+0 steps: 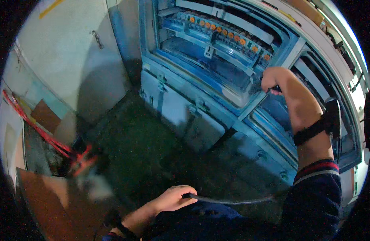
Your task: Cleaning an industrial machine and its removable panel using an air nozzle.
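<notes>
The left hand (175,199) pinches a dark, bendy tube (229,201), which starts in its fingers at the bottom middle of the frame and curves off to the right. The right hand (272,80), at the upper right, bends down by the big blue case (291,54) with its row of orange knobs (219,30), but I cannot tell what its curled fingers grip. This looks like the holding-and-reaching step, so the next move calls for keeping the tube loose.

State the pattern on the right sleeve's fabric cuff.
The dark fabric cuff has red and pale grey stripes, best seen in the head view.
</notes>
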`<state>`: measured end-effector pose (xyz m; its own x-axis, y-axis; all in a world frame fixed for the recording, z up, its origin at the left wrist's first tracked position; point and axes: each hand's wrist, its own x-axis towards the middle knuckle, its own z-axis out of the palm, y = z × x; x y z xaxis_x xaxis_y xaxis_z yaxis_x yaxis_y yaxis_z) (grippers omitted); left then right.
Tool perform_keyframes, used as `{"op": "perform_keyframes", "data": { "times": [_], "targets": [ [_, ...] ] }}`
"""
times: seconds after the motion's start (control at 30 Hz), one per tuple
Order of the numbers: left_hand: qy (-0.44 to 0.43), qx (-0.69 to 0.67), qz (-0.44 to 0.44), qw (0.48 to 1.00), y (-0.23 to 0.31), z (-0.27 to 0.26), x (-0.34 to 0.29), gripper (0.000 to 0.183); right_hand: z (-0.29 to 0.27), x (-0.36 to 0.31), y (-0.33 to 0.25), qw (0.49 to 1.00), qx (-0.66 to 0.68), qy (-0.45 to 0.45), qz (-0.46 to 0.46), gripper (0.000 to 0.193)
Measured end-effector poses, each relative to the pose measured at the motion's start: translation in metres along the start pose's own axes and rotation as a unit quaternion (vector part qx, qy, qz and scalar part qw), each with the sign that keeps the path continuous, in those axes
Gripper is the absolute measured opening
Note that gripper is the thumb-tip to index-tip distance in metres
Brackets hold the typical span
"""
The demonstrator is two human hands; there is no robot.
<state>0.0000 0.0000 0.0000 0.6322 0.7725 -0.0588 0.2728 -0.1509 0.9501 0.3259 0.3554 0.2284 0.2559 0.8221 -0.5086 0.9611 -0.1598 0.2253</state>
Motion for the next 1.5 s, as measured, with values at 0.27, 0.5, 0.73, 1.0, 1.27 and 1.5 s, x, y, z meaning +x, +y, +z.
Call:
{"op": "perform_keyframes", "data": {
  "times": [0.27, 0.5, 0.73, 1.0, 1.27, 1.5],
  "targets": [
    [-0.051, -0.024, -0.011, 0.998, -0.033, -0.076, -0.012, 0.023, 0.0, 0.02, -0.016, 0.988, 0.13, -0.067, 0.038, 0.017],
    [-0.072, 0.017, -0.054, 0.996, -0.043, -0.139, -0.01, 0.033, -0.013, 0.018, -0.029, 0.983, 0.149, -0.015, 0.109, 0.017],
    [-0.074, -0.048, -0.075, 0.993, -0.051, -0.153, 0.01, 0.029, 0.006, 0.072, -0.015, 0.989, 0.118, -0.041, 0.075, 0.027],
    [0.038, -0.011, -0.036, 0.999, -0.066, -0.154, 0.029, 0.025, 0.044, 0.131, 0.011, 0.913, 0.402, -0.064, 0.015, 0.018],
    [-0.001, -0.009, -0.188, 0.982, -0.076, -0.167, 0.027, 0.038, 0.041, 0.183, -0.043, 0.902, 0.411, -0.053, -0.123, 0.028],
    [0.077, -0.132, -0.316, 0.936, -0.084, -0.16, 0.014, 0.03, 0.008, 0.187, -0.086, 0.881, 0.452, -0.007, -0.143, 0.023]
  ]
}}
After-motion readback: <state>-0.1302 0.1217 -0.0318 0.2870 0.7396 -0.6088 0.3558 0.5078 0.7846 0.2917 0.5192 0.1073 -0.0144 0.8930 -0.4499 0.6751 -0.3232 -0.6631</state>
